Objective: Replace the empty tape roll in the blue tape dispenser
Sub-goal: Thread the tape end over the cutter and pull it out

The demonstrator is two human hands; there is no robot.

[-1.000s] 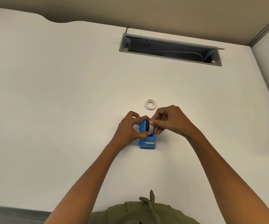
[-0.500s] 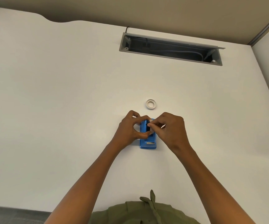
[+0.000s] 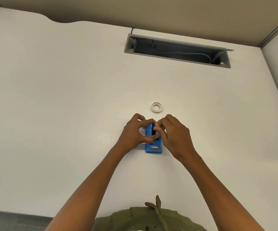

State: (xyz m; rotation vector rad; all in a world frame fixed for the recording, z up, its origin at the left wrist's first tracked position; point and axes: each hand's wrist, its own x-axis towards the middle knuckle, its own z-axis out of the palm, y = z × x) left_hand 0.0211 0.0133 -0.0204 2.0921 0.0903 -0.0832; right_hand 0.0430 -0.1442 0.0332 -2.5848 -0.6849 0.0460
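Observation:
The blue tape dispenser (image 3: pixel 152 147) stands on the white desk (image 3: pixel 68 114), its metal cutter end toward me. My left hand (image 3: pixel 135 132) grips its left side, thumb and forefinger wrapped around the top. My right hand (image 3: pixel 173 134) pinches the tape roll (image 3: pixel 157 135) at the dispenser's slot; the fingers hide most of the roll, so only a pale edge beside the black hub shows. A small white ring, the empty tape roll core (image 3: pixel 156 107), lies flat on the desk just beyond the hands.
An open grey cable tray (image 3: pixel 176 49) with wires inside is sunk into the desk at the back right. A partition wall runs along the desk's far edge and right side. My green shirt shows at the near edge.
My right hand has swung from behind the dispenser toward its right side and lowered over the slot, still pinching the roll. The left hand and dispenser have stayed put.

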